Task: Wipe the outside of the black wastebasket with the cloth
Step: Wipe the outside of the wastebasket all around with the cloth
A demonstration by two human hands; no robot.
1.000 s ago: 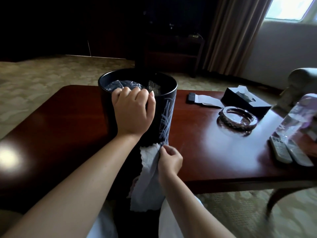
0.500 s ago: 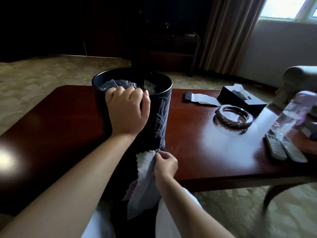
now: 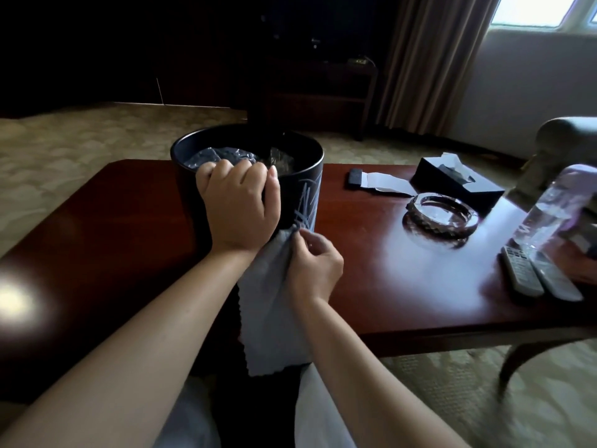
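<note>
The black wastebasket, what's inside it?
Inside the black wastebasket is a crinkly clear plastic liner. The left hand grips the rim and hides part; the bottom is not visible.

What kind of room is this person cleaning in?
Probably a hotel room or a lounge. On the polished wooden coffee table sit a glass ashtray, a black tissue box and two remote controls, with patterned carpet and heavy curtains behind.

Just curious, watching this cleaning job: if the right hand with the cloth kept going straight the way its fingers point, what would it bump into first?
Most likely the wastebasket. The right hand pinches the cloth with its fingertips aimed at the lower side wall, seemingly almost touching, though depth is unclear.
</note>
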